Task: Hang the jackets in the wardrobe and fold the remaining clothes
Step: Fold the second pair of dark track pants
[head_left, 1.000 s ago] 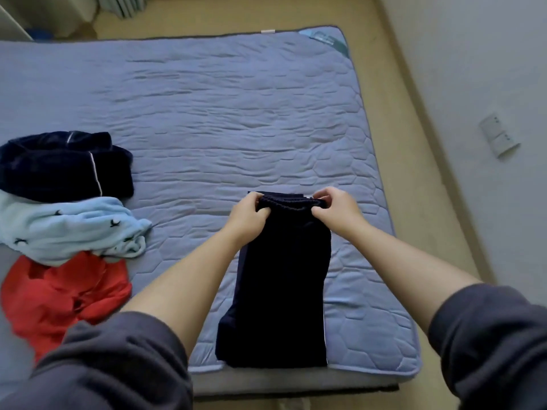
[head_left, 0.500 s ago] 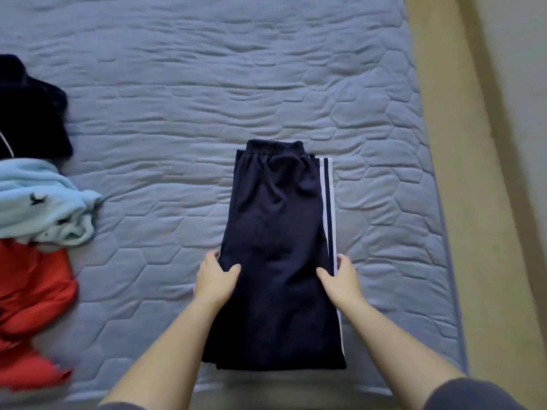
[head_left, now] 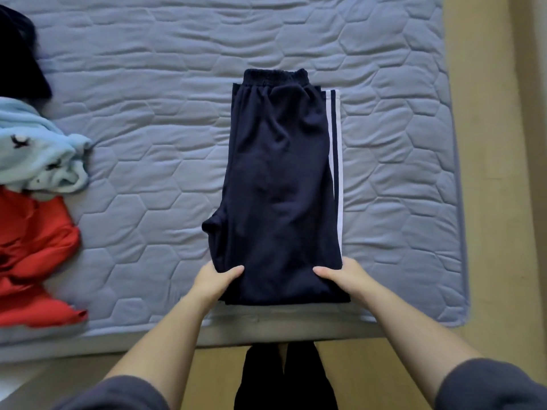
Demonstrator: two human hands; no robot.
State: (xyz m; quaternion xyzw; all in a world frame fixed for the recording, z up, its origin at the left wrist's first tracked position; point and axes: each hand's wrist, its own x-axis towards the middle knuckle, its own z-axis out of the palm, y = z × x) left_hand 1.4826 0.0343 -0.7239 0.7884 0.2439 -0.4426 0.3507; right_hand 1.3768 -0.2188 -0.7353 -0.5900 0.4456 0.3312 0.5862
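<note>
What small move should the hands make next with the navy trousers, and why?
Probably lift the near end and fold it up to the waistband. Both the left hand and right hand pinch the navy trousers at that end, thumbs on top, and the trousers lie long and flat on the bed.

no legible txt, labels, nos., prob.

Bedroom in a home, as I see it through the head camera. A bed (head_left: 296, 332) with a quilted blue-grey pad (head_left: 177, 84) fills the view; a tan floor (head_left: 497, 143) runs along its right side. Folded navy trousers (head_left: 281, 187) lie on the pad, and loose clothes (head_left: 35, 161) in red, pale blue and black are heaped at its left edge.
</note>
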